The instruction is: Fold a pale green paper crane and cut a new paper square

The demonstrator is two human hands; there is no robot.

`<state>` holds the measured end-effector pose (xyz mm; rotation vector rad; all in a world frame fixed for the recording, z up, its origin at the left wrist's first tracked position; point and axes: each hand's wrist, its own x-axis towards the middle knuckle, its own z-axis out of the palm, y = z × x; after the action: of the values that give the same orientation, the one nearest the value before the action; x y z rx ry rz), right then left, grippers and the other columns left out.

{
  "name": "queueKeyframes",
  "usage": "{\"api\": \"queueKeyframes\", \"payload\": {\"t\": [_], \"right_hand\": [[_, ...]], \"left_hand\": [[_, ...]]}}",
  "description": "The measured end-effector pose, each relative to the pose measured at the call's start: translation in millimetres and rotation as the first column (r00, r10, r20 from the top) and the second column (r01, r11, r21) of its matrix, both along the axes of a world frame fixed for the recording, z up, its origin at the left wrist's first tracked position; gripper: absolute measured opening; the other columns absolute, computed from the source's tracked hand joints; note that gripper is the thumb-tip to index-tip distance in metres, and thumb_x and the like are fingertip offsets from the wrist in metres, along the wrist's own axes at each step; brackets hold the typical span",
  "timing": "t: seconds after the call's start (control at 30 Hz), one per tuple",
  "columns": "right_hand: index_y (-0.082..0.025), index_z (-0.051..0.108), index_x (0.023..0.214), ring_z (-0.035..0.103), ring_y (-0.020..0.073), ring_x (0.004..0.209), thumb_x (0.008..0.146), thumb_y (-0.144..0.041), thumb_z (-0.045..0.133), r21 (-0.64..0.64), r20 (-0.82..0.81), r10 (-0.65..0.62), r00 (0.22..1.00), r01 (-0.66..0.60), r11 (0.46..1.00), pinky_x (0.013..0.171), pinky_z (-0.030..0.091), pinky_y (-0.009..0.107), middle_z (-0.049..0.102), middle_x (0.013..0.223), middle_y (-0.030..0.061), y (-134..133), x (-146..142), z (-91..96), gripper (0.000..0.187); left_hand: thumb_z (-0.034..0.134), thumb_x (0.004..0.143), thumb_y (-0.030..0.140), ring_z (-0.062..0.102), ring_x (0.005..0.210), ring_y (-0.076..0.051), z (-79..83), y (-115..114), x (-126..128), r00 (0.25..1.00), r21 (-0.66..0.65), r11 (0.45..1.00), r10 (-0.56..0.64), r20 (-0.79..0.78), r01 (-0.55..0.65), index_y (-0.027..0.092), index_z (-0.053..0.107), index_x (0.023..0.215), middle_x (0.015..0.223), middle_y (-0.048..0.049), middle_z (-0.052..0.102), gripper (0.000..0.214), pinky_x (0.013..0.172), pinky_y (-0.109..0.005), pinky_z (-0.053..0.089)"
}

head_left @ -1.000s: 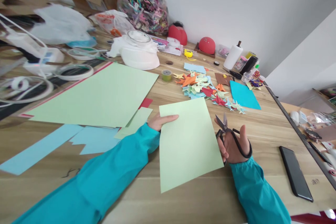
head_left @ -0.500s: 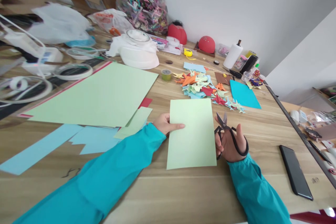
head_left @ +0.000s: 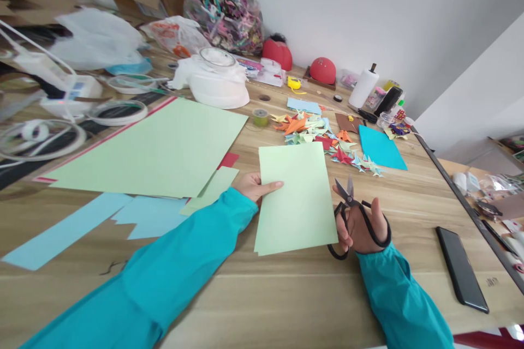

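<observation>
My left hand point(head_left: 254, 185) pinches the left edge of a light green paper sheet point(head_left: 295, 198), thumb on top, holding it just above the wooden table point(head_left: 286, 294). The sheet looks doubled, with a second edge showing at its bottom left corner. My right hand point(head_left: 360, 224) grips black scissors point(head_left: 352, 211) at the sheet's right edge, blades pointing up and away and nearly together. Both arms wear teal sleeves.
A large green sheet point(head_left: 155, 150) and light blue strips point(head_left: 73, 229) lie to the left. A pile of small folded paper pieces point(head_left: 323, 142) and a teal sheet point(head_left: 380, 148) lie beyond. A black phone point(head_left: 462, 268) rests at the right. Clutter, a white bowl point(head_left: 216, 87) and tape rolls fill the back.
The green sheet was long and flat a second ago; it is now about half as long, doubled over, and my hands have shifted it slightly left and tilted it.
</observation>
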<state>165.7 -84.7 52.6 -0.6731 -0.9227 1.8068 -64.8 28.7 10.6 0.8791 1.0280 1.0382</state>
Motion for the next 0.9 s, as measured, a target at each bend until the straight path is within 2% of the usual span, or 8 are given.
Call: {"api": "queueKeyframes", "payload": {"t": [0.3,0.63,0.73,0.9], "right_hand": [[-0.014,0.029,0.133,0.050,0.0142,0.036,0.076,-0.070,0.033,-0.033,-0.006,0.151,0.988,-0.152,0.988,0.038,0.044,0.028,0.063,0.060,0.0059,0,6,-1.2,0.080],[-0.008,0.037,0.123,0.052,0.0150,0.037,0.077,-0.071,0.031,-0.105,0.045,0.182,0.982,-0.176,0.979,0.039,0.045,0.029,0.063,0.059,0.0071,4,8,-7.1,0.078],[-0.011,0.036,0.124,0.052,0.0149,0.037,0.077,-0.072,0.027,-0.096,0.070,0.191,0.979,-0.184,0.978,0.039,0.045,0.029,0.063,0.059,0.0062,4,9,-7.6,0.078],[-0.014,0.034,0.125,0.052,0.0147,0.036,0.076,-0.073,0.025,-0.073,0.076,0.188,0.979,-0.183,0.980,0.037,0.043,0.027,0.064,0.059,0.0054,3,10,-7.0,0.077]], "left_hand": [[0.084,0.031,0.040,0.067,0.072,-0.028,-3.5,8,-7,0.998,0.048,0.999,0.020,-0.065,-0.017,0.011,0.071,0.074,0.077,-0.0125,0.071,0.053,0.073,-0.040,0.054],[0.084,0.032,0.037,0.067,0.066,-0.023,5.2,6,-8,1.000,0.010,1.000,0.027,0.001,-0.027,0.012,0.070,0.074,0.073,-0.0086,0.072,0.050,0.067,-0.034,0.055],[0.084,0.034,0.036,0.066,0.061,-0.022,6.8,7,-10,1.000,-0.022,0.999,-0.023,-0.018,0.022,0.012,0.070,0.073,0.069,-0.0076,0.071,0.048,0.063,-0.032,0.054],[0.084,0.037,0.035,0.065,0.057,-0.021,7.1,1,-11,0.970,-0.062,0.971,-0.235,-0.052,0.232,0.012,0.070,0.072,0.069,-0.0077,0.071,0.043,0.060,-0.032,0.053]]}}
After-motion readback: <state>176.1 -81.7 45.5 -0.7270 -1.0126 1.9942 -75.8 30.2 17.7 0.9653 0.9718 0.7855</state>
